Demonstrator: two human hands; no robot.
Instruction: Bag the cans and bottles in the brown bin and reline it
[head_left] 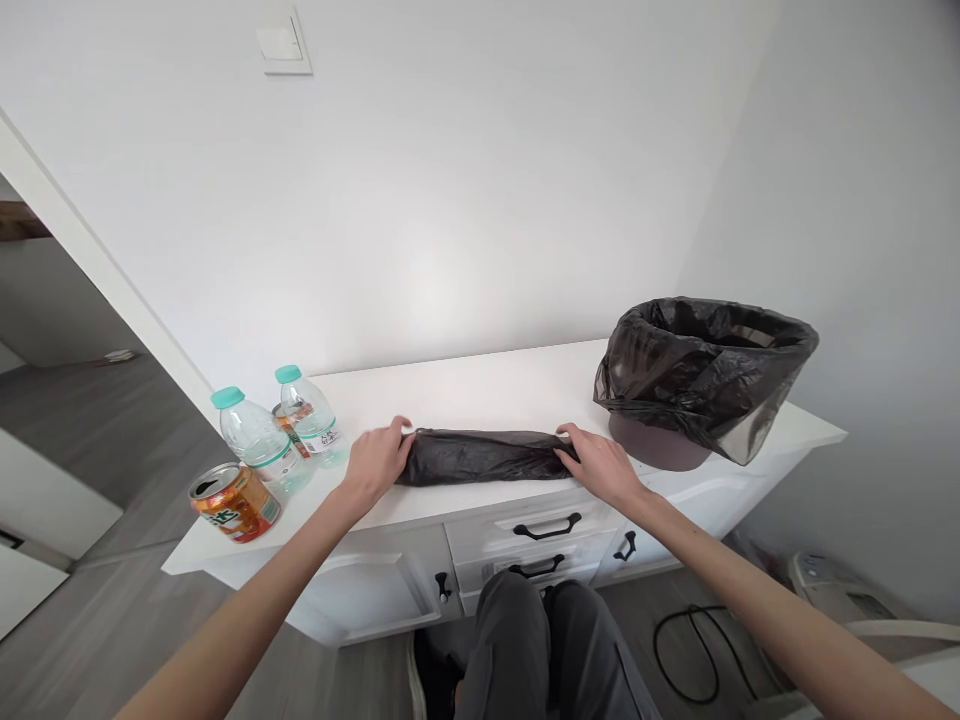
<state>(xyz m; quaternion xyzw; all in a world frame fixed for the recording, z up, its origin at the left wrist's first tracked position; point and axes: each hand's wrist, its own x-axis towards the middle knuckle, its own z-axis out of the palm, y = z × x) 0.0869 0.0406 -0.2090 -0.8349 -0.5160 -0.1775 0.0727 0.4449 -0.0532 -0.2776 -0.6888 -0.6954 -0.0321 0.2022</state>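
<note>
Head view: wrinkled black plastic bag (484, 458), long strip, lay left-to-right; left hand (377, 462), right hand (602, 467) pinched its ends.

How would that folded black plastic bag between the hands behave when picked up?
The folded black plastic bag looks thin and creased, so it is probably light and floppy. Lifted by the left hand alone, its long strip would likely droop or unfold. Its slight sheen suggests some slipperiness.

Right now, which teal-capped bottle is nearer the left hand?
The right bottle, closest to the left hand; the left bottle stands farther out, next to the front orange can.
</note>
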